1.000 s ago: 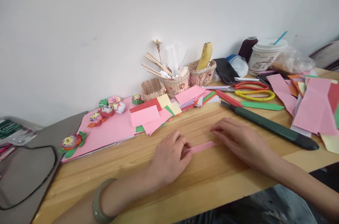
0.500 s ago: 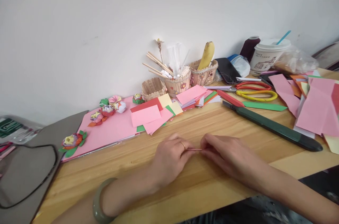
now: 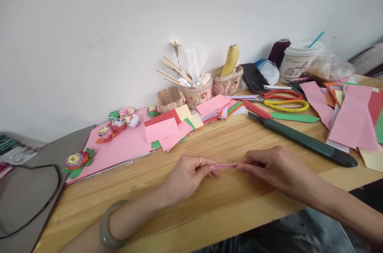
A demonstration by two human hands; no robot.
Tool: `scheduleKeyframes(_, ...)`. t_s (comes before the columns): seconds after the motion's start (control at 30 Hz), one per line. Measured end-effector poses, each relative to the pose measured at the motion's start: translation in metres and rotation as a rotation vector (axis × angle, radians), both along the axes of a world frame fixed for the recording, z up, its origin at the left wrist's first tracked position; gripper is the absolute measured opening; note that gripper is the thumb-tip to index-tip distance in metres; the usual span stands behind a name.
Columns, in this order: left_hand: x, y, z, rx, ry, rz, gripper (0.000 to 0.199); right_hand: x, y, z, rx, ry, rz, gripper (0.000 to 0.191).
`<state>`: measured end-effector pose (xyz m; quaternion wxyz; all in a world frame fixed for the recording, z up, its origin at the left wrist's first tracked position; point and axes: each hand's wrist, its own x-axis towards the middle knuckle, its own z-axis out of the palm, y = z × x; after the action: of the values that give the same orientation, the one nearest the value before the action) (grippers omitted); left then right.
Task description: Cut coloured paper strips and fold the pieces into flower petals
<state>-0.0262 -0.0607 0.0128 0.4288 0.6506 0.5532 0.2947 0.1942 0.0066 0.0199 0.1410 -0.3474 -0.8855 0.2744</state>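
Note:
A narrow folded pink paper strip [image 3: 226,166] stretches between my two hands, near the front of the wooden table [image 3: 167,229]. My left hand [image 3: 191,171] pinches its left end between thumb and fingers; a ring is on one finger. At the right end, my right hand [image 3: 263,165] is closed on the strip with thumb and fingertips. Beyond my hands lies a loose pile of coloured paper pieces [image 3: 161,129]. Folded paper flowers [image 3: 78,160] rest on a pink sheet [image 3: 119,151] to the left.
A green cutter [image 3: 308,141] lies at the right, below scissors with red and yellow handles [image 3: 285,105]. Pink papers [image 3: 353,117] heap at the far right. Small baskets [image 3: 170,100], a banana [image 3: 230,60], a phone [image 3: 255,78] and a lidded cup [image 3: 299,61] line the wall.
My hands have moved apart, the right one shifting rightward, and more of the pink strip shows between them. The camera view has shifted slightly.

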Motion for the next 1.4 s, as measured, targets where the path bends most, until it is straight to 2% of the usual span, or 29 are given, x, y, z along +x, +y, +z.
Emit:
scheduleKeyframes(0.1, 0.000, 0.001, -0.002, -0.025, -0.073, -0.009, 0.026, 0.004, 0.002, 0.004, -0.136, 0.014, 0.039, 0.041)
scheduleKeyframes(0.17, 0.001, 0.001, -0.005, -0.064, -0.164, 0.037, 0.020, 0.005, 0.005, 0.007, -0.238, 0.031, 0.085, 0.043)
scheduleKeyframes(0.23, 0.002, 0.002, -0.008, -0.122, -0.264, 0.105, 0.017, 0.008, 0.011, 0.009, -0.275, 0.032, 0.086, 0.043)
scheduleKeyframes(0.3, 0.002, 0.005, -0.011, -0.166, -0.294, 0.176, 0.019, 0.014, 0.020, 0.008, -0.257, 0.037, 0.037, 0.042)
scheduleKeyframes(0.37, 0.000, 0.007, -0.013, -0.171, -0.257, 0.235, 0.020, 0.020, 0.031, 0.007, -0.193, 0.077, -0.067, 0.042)
scheduleKeyframes(0.47, -0.002, 0.009, -0.012, -0.147, -0.207, 0.242, 0.016, 0.020, 0.041, 0.009, -0.031, 0.163, -0.262, 0.043)
scheduleKeyframes(0.53, -0.001, 0.007, -0.009, -0.105, -0.119, 0.175, 0.014, 0.005, 0.040, 0.015, 0.021, 0.206, -0.247, 0.039)
scheduleKeyframes(0.67, 0.002, 0.002, -0.003, 0.115, 0.262, 0.005, 0.008, -0.061, 0.024, 0.029, -0.089, 0.227, 0.106, 0.029)
scheduleKeyframes(0.77, 0.003, 0.002, -0.003, 0.226, 0.396, -0.076, 0.006, -0.119, 0.015, 0.034, -0.056, 0.209, 0.251, 0.028)
scheduleKeyframes(0.9, 0.000, 0.004, -0.006, 0.230, 0.426, -0.122, 0.006, -0.174, 0.020, 0.032, 0.129, 0.156, 0.274, 0.027)
scheduleKeyframes(1.07, -0.002, 0.005, -0.009, 0.281, 0.471, -0.164, 0.015, -0.199, 0.041, 0.019, 0.485, 0.087, 0.372, 0.042)
scheduleKeyframes(1.23, -0.003, 0.006, -0.012, 0.295, 0.502, -0.196, 0.015, -0.191, 0.052, 0.005, 0.720, 0.009, 0.371, 0.033)
scheduleKeyframes(1.4, -0.003, 0.006, -0.012, 0.329, 0.522, -0.205, 0.014, -0.162, 0.071, 0.006, 0.846, 0.013, 0.351, 0.028)
